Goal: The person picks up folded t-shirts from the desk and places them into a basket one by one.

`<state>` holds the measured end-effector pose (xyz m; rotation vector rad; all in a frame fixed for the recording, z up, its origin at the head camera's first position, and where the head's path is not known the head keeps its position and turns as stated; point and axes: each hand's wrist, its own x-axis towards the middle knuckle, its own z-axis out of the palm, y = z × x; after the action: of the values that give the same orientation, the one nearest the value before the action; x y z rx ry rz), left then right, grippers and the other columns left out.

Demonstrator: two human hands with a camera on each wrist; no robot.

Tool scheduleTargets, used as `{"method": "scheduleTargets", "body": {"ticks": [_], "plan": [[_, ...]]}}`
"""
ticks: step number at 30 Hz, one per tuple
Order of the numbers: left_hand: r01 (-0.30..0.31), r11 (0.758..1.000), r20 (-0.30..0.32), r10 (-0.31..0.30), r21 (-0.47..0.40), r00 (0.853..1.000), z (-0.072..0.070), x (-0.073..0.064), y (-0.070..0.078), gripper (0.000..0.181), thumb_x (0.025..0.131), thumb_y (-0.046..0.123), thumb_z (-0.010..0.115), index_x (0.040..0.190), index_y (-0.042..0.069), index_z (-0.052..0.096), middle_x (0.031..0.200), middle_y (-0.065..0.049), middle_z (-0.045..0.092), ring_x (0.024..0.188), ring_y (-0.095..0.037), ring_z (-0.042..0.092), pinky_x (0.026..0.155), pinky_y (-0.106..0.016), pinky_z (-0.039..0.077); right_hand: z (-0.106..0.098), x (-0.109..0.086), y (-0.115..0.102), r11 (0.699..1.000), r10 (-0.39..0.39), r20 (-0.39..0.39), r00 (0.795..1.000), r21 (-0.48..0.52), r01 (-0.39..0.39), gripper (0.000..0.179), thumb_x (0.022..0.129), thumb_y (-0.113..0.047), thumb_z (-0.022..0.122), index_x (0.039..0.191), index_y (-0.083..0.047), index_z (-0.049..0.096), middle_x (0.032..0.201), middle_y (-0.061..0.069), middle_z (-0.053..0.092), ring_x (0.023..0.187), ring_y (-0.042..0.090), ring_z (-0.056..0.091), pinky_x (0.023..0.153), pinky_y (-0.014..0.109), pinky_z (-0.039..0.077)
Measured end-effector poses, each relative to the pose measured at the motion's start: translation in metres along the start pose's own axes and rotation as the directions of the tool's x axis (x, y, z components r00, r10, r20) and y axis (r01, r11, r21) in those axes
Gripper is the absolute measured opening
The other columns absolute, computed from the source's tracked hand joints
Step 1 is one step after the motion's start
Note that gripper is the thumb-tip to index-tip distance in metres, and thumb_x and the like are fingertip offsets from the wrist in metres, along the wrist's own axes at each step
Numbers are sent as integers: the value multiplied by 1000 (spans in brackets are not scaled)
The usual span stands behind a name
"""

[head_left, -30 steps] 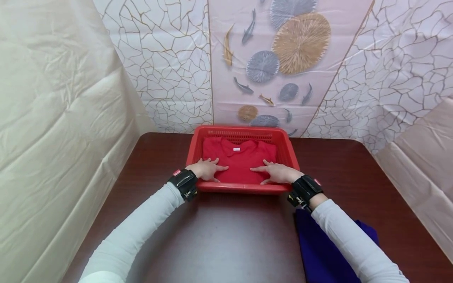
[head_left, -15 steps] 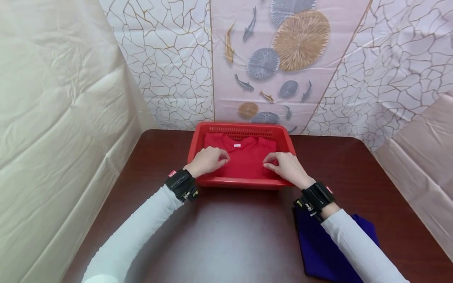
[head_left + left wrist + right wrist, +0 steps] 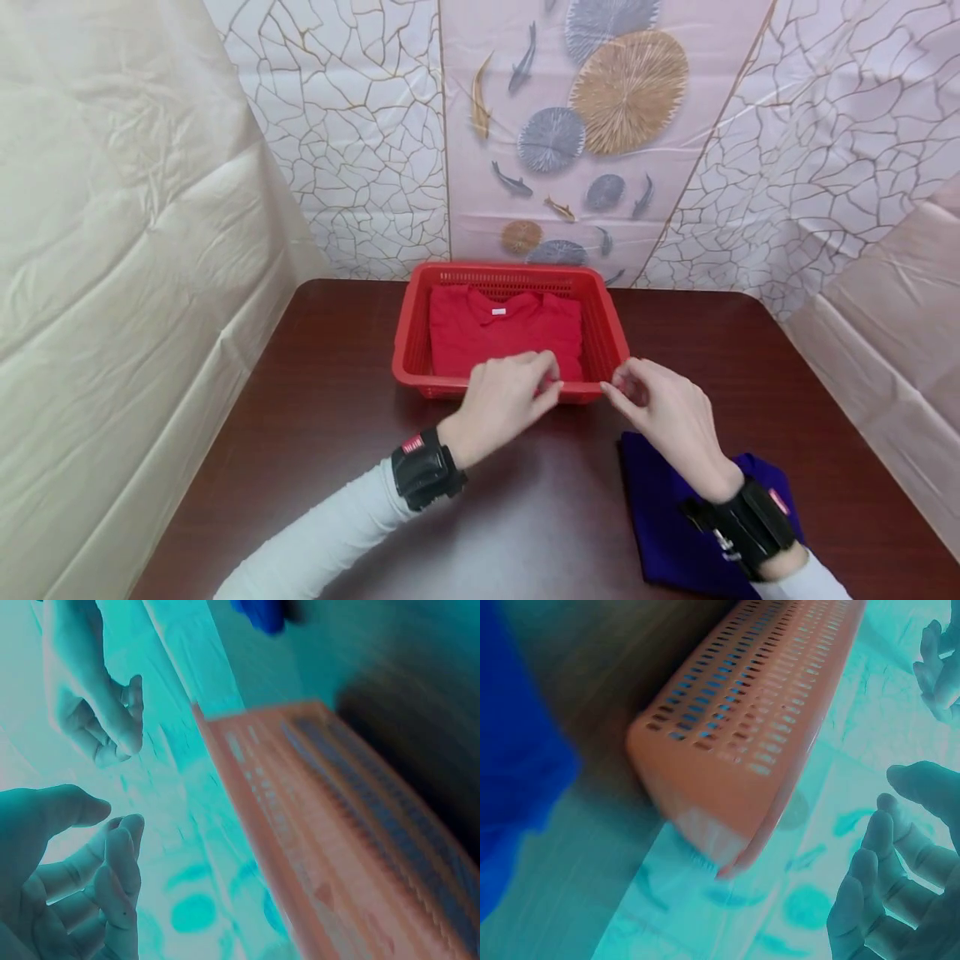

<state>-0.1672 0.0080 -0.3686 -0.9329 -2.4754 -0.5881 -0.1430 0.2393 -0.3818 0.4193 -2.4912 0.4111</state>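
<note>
A folded red shirt (image 3: 502, 333) with a white collar label lies in the red plastic basket (image 3: 403, 350) at the back of the table. My left hand (image 3: 506, 404) is raised in front of the basket, fingers loosely bent and nothing between them. To its right, near the basket's front right corner, hovers my right hand (image 3: 671, 421), also holding nothing. Both wrist views show gaps between thumb and fingertips. A folded dark blue garment (image 3: 667, 525) lies on the table below my right hand and wrist, partly hidden by them.
The dark brown table (image 3: 322, 400) has rounded back corners. Patterned cloth (image 3: 360, 150) hangs behind it, and cream cloth (image 3: 135, 275) hangs along the left side. The basket stands close to the back cloth.
Both hands have lifted off the red shirt and come back out of the basket, moving toward the right and nearer to me. The shirt stays in the basket.
</note>
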Motion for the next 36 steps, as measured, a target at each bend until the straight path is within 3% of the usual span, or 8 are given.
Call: {"method": "scheduleTargets", "body": {"ticks": [9,15,20,22,24,30,33,36], "plan": [[-114,993,-42,116,42,992,43,-12,46,7,84,29,60,82,24,57,67,15,52,53,-1,45,40,-17,34,-27,-69,31,986,127,-96,987,-99,-137,19,73,-33,74,70,-27,56,61,-12,51,50,3,42,36,28,29],[-157,986,29,155,55,987,78,-14,57,8,84,26,60,80,21,56,67,12,54,56,-3,50,40,-18,37,-36,-104,76,945,236,-119,964,-203,-256,20,74,-30,73,72,-17,58,64,-1,57,47,19,47,31,36,27],[-140,983,113,127,119,985,103,-16,58,14,83,28,62,79,17,54,65,6,56,52,-10,54,38,-22,41,-46,-134,113,879,393,-23,919,-285,-383,28,82,-34,65,78,-9,55,71,17,56,56,43,50,34,51,30],[-122,982,132,103,145,986,110,-16,58,18,83,30,63,77,16,54,65,4,56,51,-13,55,38,-23,43,-51,-144,125,846,466,46,884,-316,-429,36,86,-40,59,79,-5,53,72,24,55,57,48,49,35,53,30],[-110,979,139,87,173,986,117,-16,57,21,84,33,62,76,15,54,64,3,58,50,-14,55,39,-24,44,-56,-152,134,811,542,137,829,-345,-473,47,90,-47,50,80,-1,51,72,29,54,54,50,48,35,52,30],[-101,973,261,45,208,964,133,-14,60,38,89,51,51,77,15,59,65,3,59,51,-14,54,40,-26,44,-67,-159,153,719,695,399,598,-383,-580,76,90,-66,27,90,6,52,81,42,55,58,51,51,40,51,37],[-64,987,357,7,149,934,138,-11,65,44,89,56,47,77,15,61,67,3,60,52,-15,54,41,-27,44,-69,-159,154,704,701,479,528,-348,-619,78,88,-69,24,90,2,57,76,35,58,60,43,55,45,48,40],[-21,997,427,-14,77,904,141,-8,69,45,88,56,47,76,16,61,64,3,59,52,-13,53,42,-27,45,-68,-159,151,704,678,532,507,-273,-655,72,89,-67,27,86,-3,61,61,17,58,55,28,56,48,42,45]]}}
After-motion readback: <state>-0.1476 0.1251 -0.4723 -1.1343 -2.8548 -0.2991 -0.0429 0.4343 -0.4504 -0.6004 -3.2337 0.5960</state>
